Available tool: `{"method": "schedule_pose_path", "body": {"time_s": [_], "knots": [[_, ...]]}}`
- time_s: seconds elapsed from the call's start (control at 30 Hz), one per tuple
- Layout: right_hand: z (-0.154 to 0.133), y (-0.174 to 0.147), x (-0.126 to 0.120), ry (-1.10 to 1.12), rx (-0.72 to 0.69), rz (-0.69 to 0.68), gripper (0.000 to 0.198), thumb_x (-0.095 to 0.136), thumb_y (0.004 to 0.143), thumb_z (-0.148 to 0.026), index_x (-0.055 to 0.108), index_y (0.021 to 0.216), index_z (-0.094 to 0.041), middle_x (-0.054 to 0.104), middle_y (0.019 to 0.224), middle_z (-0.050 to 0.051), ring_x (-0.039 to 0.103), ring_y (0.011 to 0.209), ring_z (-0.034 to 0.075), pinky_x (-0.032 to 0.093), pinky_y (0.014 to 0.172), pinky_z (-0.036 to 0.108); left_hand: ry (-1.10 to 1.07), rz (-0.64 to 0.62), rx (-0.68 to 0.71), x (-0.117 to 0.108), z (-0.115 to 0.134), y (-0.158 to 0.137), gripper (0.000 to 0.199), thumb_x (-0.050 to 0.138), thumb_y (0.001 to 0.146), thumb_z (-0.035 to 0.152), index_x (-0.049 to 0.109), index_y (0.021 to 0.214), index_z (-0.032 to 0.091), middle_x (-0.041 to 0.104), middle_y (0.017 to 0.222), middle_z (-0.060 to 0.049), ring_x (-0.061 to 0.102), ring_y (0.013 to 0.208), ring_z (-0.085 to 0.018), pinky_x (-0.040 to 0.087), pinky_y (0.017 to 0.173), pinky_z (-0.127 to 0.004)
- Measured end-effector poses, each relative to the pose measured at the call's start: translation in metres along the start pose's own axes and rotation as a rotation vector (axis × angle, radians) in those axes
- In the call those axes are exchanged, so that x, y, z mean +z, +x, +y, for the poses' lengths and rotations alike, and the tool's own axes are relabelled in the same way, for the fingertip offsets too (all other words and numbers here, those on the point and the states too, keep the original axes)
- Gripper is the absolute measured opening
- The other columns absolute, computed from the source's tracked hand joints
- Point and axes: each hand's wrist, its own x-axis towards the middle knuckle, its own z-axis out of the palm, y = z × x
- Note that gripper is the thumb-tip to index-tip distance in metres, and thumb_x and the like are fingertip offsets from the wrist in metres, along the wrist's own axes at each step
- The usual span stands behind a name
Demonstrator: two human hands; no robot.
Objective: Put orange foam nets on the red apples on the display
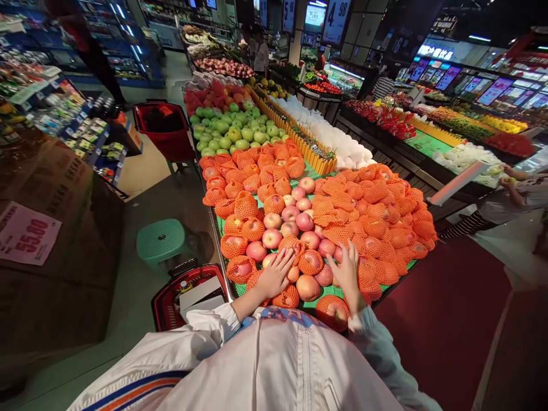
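Observation:
Bare pink-red apples [290, 214] run down the middle of the display, and others in orange foam nets [370, 220] lie on both sides. My left hand [276, 274] rests palm down on the near apples, fingers stretched toward a netted apple [310, 262]. To the right, my right hand [347, 273] has its fingers spread and touches the bare apples beside the netted pile. Neither hand visibly grips a fruit, though the palms hide what lies beneath. Close to my body sit a large bare apple [308, 287] and a large netted one [332, 312].
Green fruit [240, 128] fills the stand's far part. At its left are a red shopping basket [158, 302], a teal stool [160, 240] and a red cart [165, 131]. A large cardboard box [51, 240] stands far left. Another person [520, 194] is at the right.

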Motion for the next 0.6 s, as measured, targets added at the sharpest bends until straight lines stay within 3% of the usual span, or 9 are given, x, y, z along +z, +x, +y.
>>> {"method": "schedule_pose_path", "body": {"time_s": [0.07,0.17,0.3,0.47,0.6], "knots": [[0.008,0.031,0.003,-0.101,-0.063,-0.004,0.04,0.056,0.097,-0.042,0.067,0.124,-0.015,0.032,0.166,0.02,0.022,0.154,0.042,0.028,0.122,0.065,0.002,-0.013,-0.006,0.0,-0.001,0.002,0.084,0.045,0.087,0.014,0.016,0.166,0.012,0.011,0.176,-0.014,-0.007,0.162,-0.031,0.013,0.13,-0.055],[0.013,0.069,0.005,-0.145,-0.121,-0.059,0.035,0.058,0.095,-0.04,0.072,0.119,-0.019,0.031,0.168,0.014,0.019,0.155,0.043,0.027,0.12,0.067,-0.013,-0.019,0.005,-0.001,-0.002,0.005,0.085,0.046,0.086,0.013,0.016,0.166,0.012,0.011,0.176,-0.014,-0.007,0.162,-0.03,0.014,0.13,-0.055],[0.007,0.098,0.002,-0.048,-0.121,-0.101,0.044,0.065,0.088,-0.038,0.069,0.128,-0.019,0.052,0.155,0.016,0.035,0.145,0.043,0.03,0.116,0.069,-0.048,0.004,0.018,-0.004,-0.002,0.003,0.086,0.047,0.087,0.013,0.014,0.167,0.015,0.012,0.175,-0.014,-0.003,0.162,-0.03,0.017,0.129,-0.056],[-0.012,0.093,-0.017,0.286,-0.103,0.125,0.031,0.059,0.092,-0.036,0.072,0.114,-0.02,0.071,0.122,0.015,0.06,0.117,0.03,0.045,0.111,0.054,-0.086,-0.026,-0.009,-0.008,0.001,0.004,0.085,0.048,0.085,0.013,0.02,0.165,0.014,0.014,0.175,-0.016,-0.002,0.162,-0.031,0.016,0.129,-0.058],[-0.029,0.068,-0.035,0.634,0.098,0.221,0.022,0.073,0.083,-0.039,0.07,0.094,-0.021,0.072,0.102,0.01,0.067,0.097,0.025,0.056,0.092,0.045,-0.206,-0.014,-0.025,-0.015,0.003,0.003,0.089,0.052,0.08,0.01,0.024,0.164,0.016,0.015,0.175,-0.015,0.001,0.163,-0.033,0.018,0.128,-0.059]]}}
